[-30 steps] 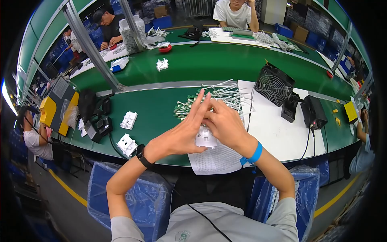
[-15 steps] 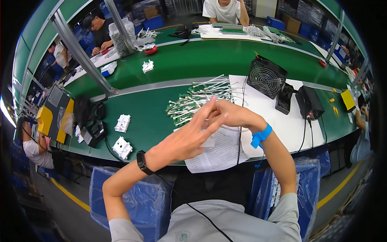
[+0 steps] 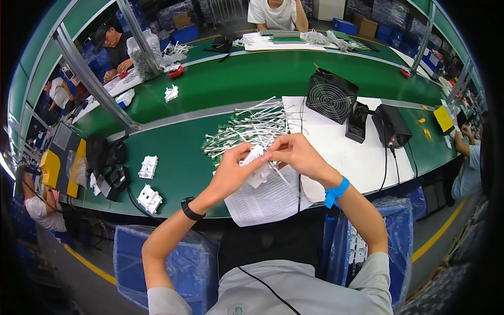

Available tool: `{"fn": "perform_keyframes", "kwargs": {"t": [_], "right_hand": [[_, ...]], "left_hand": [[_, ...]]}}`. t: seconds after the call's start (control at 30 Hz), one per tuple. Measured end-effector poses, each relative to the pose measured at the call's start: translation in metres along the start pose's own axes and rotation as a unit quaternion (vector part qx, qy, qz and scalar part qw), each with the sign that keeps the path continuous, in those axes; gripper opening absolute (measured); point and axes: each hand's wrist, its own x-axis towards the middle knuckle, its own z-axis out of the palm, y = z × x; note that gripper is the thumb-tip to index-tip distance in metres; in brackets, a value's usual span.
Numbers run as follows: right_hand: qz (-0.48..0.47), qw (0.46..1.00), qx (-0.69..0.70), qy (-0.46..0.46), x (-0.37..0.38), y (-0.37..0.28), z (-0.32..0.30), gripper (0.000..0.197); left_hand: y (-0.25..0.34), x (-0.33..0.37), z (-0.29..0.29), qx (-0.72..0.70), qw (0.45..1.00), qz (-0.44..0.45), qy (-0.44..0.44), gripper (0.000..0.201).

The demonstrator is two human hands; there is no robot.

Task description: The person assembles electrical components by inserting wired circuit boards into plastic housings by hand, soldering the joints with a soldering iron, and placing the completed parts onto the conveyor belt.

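Observation:
Over the printed sheet point(image 3: 252, 207), both hands meet around a white plastic housing point(image 3: 257, 179). My left hand point(image 3: 230, 172) is closed on its left side, thumb across the top. From the other side, my right hand point(image 3: 303, 157) pinches a thin white cable point(image 3: 282, 177) at the housing; the cable's tail slants down to the right. Fingers hide most of the housing. Just beyond lies a heap of white cables with small green boards point(image 3: 247, 128). Two more white housings, an upper one point(image 3: 148, 167) and a lower one point(image 3: 150, 198), rest on the green bench to the left.
A black fan point(image 3: 331, 97) and black power box point(image 3: 391, 126) stand on white board at right. A yellow-and-black device point(image 3: 64, 160) sits far left. Blue plastic-lined bins, left point(image 3: 163, 262) and right point(image 3: 386, 252), flank me. Co-workers sit across and at both sides.
My hands have come lower and closed around a white housing and cable; before, they were raised with the fingers crossing. The view has shifted slightly, moving the bench things leftward.

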Motion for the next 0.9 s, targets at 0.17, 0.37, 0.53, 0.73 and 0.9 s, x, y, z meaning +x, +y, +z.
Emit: {"fn": "perform_keyframes", "kwargs": {"t": [0.17, 0.37, 0.53, 0.73, 0.9], "right_hand": [[-0.017, 0.996, -0.022, 0.082, -0.008, 0.012, -0.011, 0.029], [0.022, 0.994, -0.029, 0.108, -0.033, 0.017, -0.026, 0.023], [-0.284, 0.857, -0.334, 0.272, -0.041, 0.037, -0.02, 0.012], [-0.229, 0.872, -0.329, 0.28, -0.064, 0.034, -0.052, 0.012], [-0.081, 0.868, -0.062, 0.486, -0.08, 0.076, -0.171, 0.022]], "left_hand": [[-0.015, 0.02, 0.012, -0.012, 0.998, 0.05, 0.033, 0.023], [-0.037, 0.06, 0.034, 0.019, 0.984, 0.101, 0.148, 0.018], [-0.025, 0.092, 0.089, -0.086, 0.978, 0.097, 0.161, 0.019], [-0.021, 0.123, 0.114, -0.045, 0.992, 0.103, 0.054, 0.018], [-0.02, 0.125, 0.135, -0.005, 0.997, -0.015, -0.074, 0.045]]}}
